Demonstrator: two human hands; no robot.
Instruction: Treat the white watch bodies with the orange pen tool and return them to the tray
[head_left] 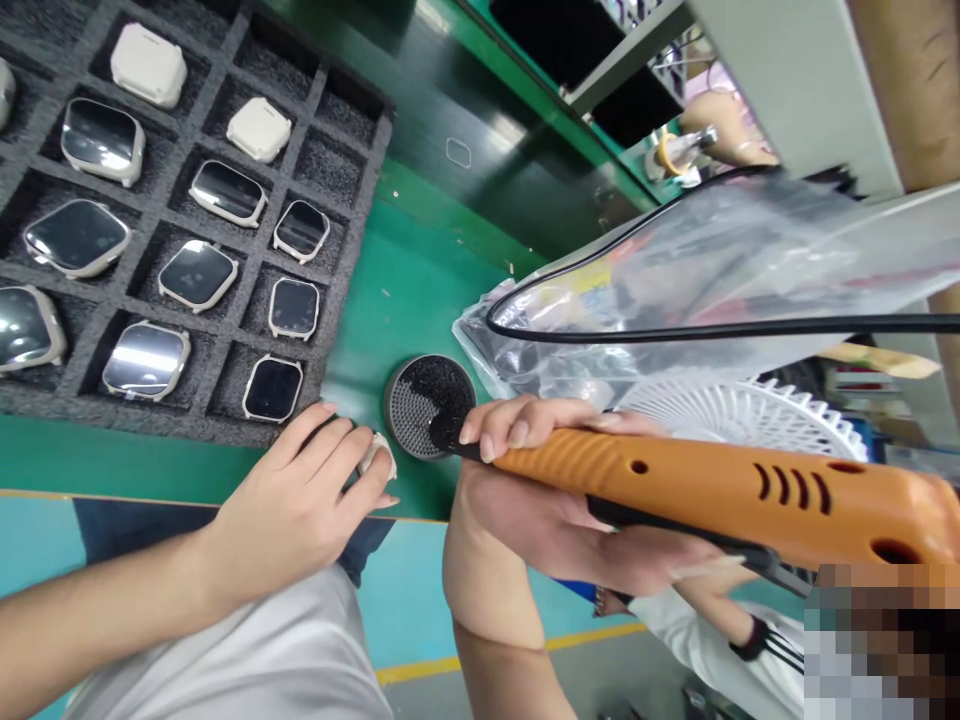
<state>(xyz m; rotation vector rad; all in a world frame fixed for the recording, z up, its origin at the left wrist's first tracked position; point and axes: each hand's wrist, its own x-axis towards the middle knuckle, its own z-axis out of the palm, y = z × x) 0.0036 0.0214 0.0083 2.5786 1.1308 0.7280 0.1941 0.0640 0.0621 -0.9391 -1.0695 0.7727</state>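
My right hand [555,490] is wrapped round an orange electric screwdriver [697,485], fingertips near its black nose. The nose points left, over a round dish [390,400] with a perforated grey face and small black screws heaped on part of it; the bit's tip is hard to make out. Close by on the left, my left hand [315,480] curls over a smartwatch [381,458], of which only dark and off-white parts show between the fingers. It is at the lower edge of a grey foam tray [300,425], where a watch [273,388] lies screen up in the nearest compartment.
Several more watches fill other tray compartments, two with white backs up [148,64]. Clear plastic sheeting [570,320] and a black cable [675,330] lie on the right, above a white fan grille [735,410]. A co-worker's arm [712,600] shows at lower right.
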